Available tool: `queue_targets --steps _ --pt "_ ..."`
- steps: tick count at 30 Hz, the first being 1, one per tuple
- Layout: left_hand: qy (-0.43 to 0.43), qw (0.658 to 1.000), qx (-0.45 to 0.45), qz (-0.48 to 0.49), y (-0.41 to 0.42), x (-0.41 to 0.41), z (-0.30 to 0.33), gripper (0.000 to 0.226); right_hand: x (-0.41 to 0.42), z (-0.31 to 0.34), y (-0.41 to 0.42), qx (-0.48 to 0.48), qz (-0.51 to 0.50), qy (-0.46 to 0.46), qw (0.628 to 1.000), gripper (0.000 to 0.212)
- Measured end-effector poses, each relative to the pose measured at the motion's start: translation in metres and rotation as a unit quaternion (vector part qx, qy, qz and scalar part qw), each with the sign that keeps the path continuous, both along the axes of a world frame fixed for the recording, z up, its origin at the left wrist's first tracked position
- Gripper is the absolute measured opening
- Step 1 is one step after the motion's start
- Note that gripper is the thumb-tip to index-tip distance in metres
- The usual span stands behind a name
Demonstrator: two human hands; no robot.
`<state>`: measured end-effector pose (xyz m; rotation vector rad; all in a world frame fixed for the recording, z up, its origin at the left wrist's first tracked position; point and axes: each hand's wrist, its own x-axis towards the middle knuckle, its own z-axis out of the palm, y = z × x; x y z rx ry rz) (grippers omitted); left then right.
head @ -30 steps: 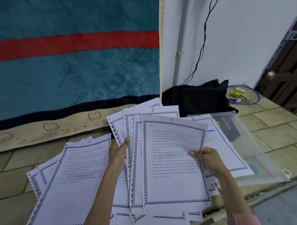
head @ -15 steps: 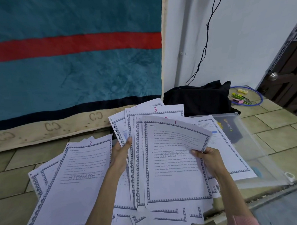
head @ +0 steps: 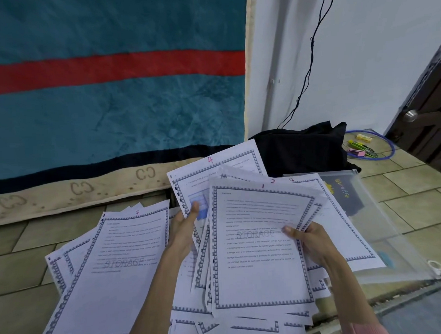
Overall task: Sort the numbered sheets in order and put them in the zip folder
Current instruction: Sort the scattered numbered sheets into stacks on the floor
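Sheets lie spread across the floor (head: 29, 263) in front of a hanging blanket (head: 110, 108). The sheet marked 7 (head: 113, 272) lies at the left. To its right, the left hand (head: 184, 231) holds the sheet marked 4 (head: 214, 172), behind the sheet marked 1 (head: 258, 253), which the right hand (head: 311, 241) holds. The zip folder (head: 373, 223) lies on the floor at the right, under another sheet. A bag (head: 302, 148) sits behind it against the wall (head: 361, 59).

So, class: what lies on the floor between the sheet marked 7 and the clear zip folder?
In the head view, between the sheet marked 7 and the zip folder lie both hands and the fanned sheets they hold, sheet 1 frontmost, sheet 4 behind.
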<state>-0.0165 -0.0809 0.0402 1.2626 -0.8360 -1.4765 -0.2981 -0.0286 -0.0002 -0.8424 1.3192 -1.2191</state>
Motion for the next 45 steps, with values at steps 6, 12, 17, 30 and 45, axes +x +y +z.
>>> queue_targets --steps 6,12,17,30,45 --pt "-0.098 0.993 -0.025 -0.062 -0.001 -0.012 0.004 0.013 0.005 0.011 0.002 0.022 0.041 0.019 0.999 0.092" --pt "-0.242 0.959 -0.03 -0.145 -0.01 0.012 0.007 0.046 -0.017 0.022 0.011 0.031 -0.053 0.018 0.998 0.052" --pt "-0.475 0.869 0.058 -0.124 -0.007 0.024 -0.02 0.091 -0.031 0.016 0.016 0.063 -0.121 0.031 0.99 0.026" --pt "-0.208 0.976 0.019 -0.06 -0.004 0.038 -0.007 0.013 -0.039 0.007 0.027 0.107 -0.161 -0.039 0.98 0.092" --pt "-0.118 0.981 -0.147 -0.043 0.031 0.037 0.071 0.074 0.105 0.097 -0.016 -0.109 -0.081 0.086 0.987 0.028"
